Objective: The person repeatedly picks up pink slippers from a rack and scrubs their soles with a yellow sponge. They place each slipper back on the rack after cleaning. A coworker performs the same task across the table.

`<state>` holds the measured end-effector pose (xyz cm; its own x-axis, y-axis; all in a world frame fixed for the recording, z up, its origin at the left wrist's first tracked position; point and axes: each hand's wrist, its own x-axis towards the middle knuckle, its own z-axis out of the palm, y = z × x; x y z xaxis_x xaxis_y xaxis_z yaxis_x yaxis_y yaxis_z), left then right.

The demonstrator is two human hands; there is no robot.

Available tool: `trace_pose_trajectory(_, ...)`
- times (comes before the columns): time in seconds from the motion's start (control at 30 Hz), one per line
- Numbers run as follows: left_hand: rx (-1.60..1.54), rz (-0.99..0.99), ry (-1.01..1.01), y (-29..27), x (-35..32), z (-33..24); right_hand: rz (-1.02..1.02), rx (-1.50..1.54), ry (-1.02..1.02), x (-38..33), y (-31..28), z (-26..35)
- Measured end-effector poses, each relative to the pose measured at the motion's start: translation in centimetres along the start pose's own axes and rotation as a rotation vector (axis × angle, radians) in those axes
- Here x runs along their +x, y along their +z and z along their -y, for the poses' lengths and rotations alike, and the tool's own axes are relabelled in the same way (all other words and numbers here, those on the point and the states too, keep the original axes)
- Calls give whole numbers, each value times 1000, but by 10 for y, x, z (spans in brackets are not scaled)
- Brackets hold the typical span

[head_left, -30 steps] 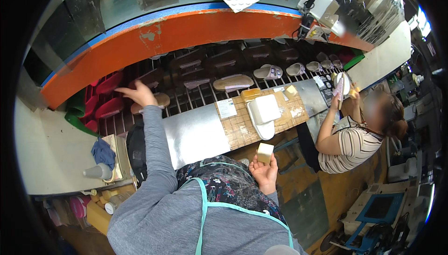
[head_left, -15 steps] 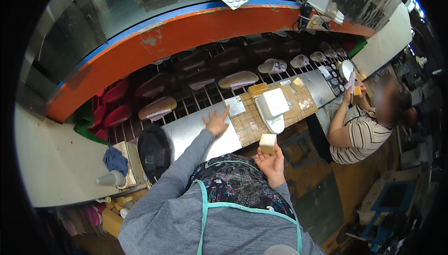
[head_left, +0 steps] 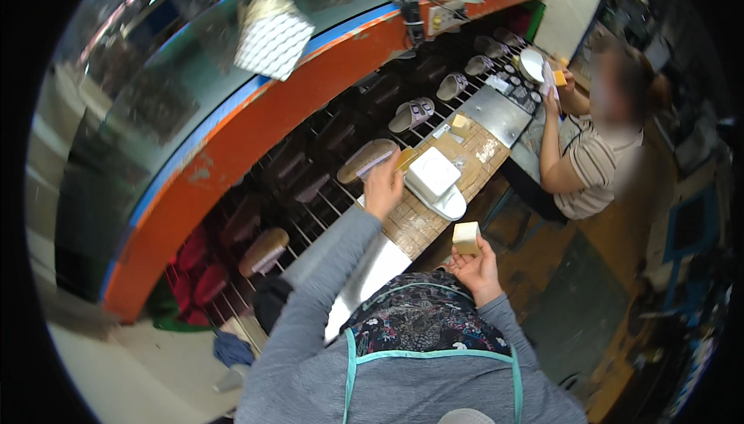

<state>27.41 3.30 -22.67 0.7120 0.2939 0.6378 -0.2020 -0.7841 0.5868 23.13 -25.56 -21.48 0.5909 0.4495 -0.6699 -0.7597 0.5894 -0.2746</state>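
My left hand [head_left: 382,191] is stretched out over the rack's near edge, fingers extended beside a sandal sole [head_left: 367,160] with a pale strap piece along its side. Whether the fingertips touch the sole is hard to make out. A yellow block [head_left: 404,158] lies close by my fingertips. In front of my body, my right hand [head_left: 479,273] holds a cream-coloured sponge block [head_left: 466,238] between thumb and fingers. Between the hands, on the worn brown board [head_left: 399,226], sits a white square container [head_left: 434,174] on a white base.
Beyond the ledge, more sandals [head_left: 412,114] rest on a metal rack under an orange beam [head_left: 232,153]. Another yellow block [head_left: 460,124] sits farther along the board. At right a person in a striped top [head_left: 589,168] holds a yellow block and a pale piece near a white bowl [head_left: 532,65].
My left hand has moved from above the metal ledge, forward and right to the sandal sole. The view has turned to the right. My right hand still holds the sponge block.
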Motion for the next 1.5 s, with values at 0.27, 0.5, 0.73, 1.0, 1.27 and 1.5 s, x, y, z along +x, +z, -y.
trace_pose_trajectory(0.27, 350, 559, -95, 4, -181, 17, 37, -161, 76, 9, 25, -23)
trace_pose_trajectory(0.5, 303, 551, -145, 3, -187, 22, 40, -134, 30, 10, 30, -16)
trace_pose_trajectory(0.73, 300, 547, -140, 1, -186, 19, 40, -86, -3, 0, 14, -17)
trace_pose_trajectory(1.0, 356, 544, -121, 5, -187, 21, 30, -17, -11, -9, -10, -18)
trace_pose_trajectory(1.27, 327, 507, -122, 6, -188, 21, 30, -36, -33, -9, -8, -7)
trace_pose_trajectory(1.5, 337, 528, -163, 6, -186, 20, 59, -80, -28, -7, -7, 4)
